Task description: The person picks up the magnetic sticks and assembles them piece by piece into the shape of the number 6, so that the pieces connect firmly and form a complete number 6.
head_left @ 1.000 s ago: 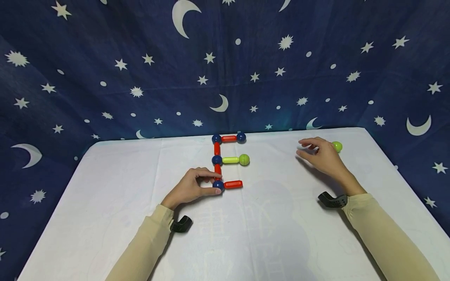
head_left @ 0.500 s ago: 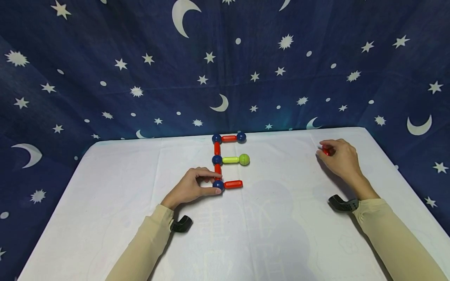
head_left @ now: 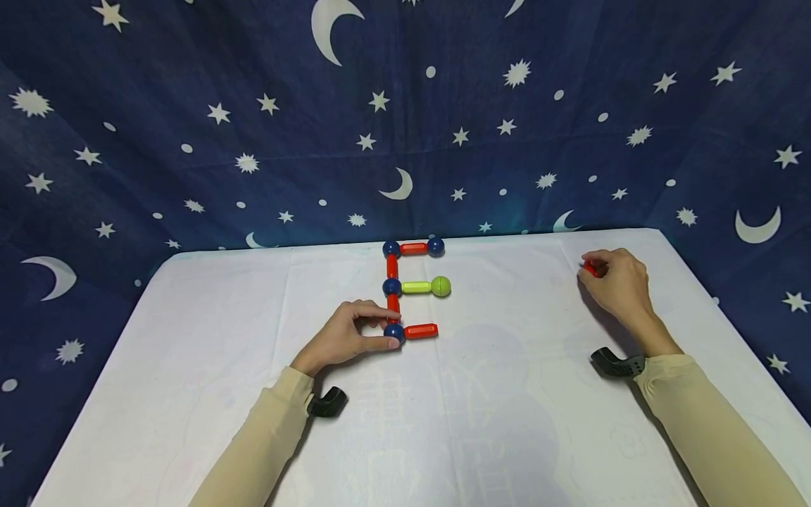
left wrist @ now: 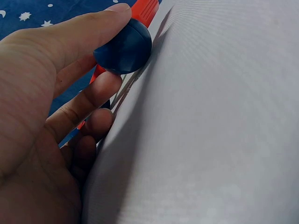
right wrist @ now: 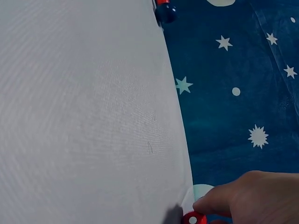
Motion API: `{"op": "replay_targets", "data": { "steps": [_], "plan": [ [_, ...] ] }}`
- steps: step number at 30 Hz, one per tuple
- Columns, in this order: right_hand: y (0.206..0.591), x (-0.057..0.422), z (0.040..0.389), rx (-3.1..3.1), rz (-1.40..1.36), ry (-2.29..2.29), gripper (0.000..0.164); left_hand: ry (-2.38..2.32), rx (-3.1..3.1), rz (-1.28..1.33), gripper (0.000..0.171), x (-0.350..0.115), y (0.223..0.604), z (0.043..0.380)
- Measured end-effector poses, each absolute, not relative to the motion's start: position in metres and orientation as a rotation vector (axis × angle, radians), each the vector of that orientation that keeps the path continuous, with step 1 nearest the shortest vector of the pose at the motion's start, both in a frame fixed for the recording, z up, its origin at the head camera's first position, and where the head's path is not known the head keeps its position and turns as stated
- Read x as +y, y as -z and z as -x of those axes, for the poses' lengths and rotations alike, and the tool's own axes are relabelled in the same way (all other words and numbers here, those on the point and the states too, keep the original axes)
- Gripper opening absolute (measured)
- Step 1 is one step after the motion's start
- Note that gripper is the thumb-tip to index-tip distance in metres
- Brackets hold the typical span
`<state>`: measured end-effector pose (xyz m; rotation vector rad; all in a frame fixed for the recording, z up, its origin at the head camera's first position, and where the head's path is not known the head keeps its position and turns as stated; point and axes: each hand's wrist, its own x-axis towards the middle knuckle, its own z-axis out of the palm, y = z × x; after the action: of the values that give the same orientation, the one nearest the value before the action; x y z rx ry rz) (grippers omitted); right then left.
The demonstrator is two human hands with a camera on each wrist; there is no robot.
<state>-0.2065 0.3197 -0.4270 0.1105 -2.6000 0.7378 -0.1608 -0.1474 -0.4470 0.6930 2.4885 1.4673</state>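
My left hand point(head_left: 350, 335) pinches the lowest dark blue ball point(left wrist: 127, 49) of a magnetic stick-and-ball figure, thumb on the near side. The figure lies on the table in an E shape. Short red sticks point(head_left: 392, 267) link its blue balls point(head_left: 391, 287) down the left side. A red stick with a blue ball point(head_left: 435, 246) forms the top arm. A yellow-green stick point(head_left: 416, 287) with a green ball point(head_left: 441, 286) makes the middle one. The lowest arm is a bare red stick point(head_left: 421, 331). Far right, my right hand point(head_left: 617, 282) pinches a red magnetic stick point(right wrist: 193, 218), mostly covered by the fingers.
White cloth covers the table point(head_left: 507, 394). Behind its far edge hangs a dark blue curtain point(head_left: 285, 134) printed with moons and stars. Each wrist carries a black camera mount point(head_left: 617, 364).
My right hand has moved right and now pinches a red stick. The green ball seen beside it a second ago is hidden. My left hand stays put on the blue ball.
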Motion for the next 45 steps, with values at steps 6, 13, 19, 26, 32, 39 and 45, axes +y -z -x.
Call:
{"op": "replay_targets", "data": {
  "steps": [6, 13, 19, 26, 32, 39, 45],
  "plan": [
    [0.426, 0.317, 0.206, -2.651, -0.094, -0.754, 0.025, -1.495, 2.474, -0.72, 0.039, -0.147, 0.446, 0.161],
    [0.423, 0.318, 0.204, -2.744, -0.128, -0.752, 0.026, -1.506, 2.464, -0.724, 0.039, -0.147, 0.446, 0.161],
    [0.42, 0.318, 0.206, -2.81, -0.154, -0.747, 0.03, -1.485, 2.473, -0.703, 0.038, -0.146, 0.447, 0.162],
    [0.417, 0.306, 0.206, -2.801, -0.169, -0.868, 0.03, -1.478, 2.474, -0.696, 0.038, -0.146, 0.447, 0.162],
    [0.415, 0.28, 0.202, -2.808, -0.251, -1.08, 0.031, -1.475, 2.468, -0.683, 0.038, -0.147, 0.447, 0.162],
    [0.417, 0.242, 0.198, -2.818, -0.417, -1.301, 0.033, -1.482, 2.469, -0.692, 0.039, -0.148, 0.448, 0.162],
    [0.422, 0.21, 0.191, -2.822, -0.601, -1.537, 0.034, -1.486, 2.465, -0.688, 0.038, -0.147, 0.448, 0.162]
  ]
}}
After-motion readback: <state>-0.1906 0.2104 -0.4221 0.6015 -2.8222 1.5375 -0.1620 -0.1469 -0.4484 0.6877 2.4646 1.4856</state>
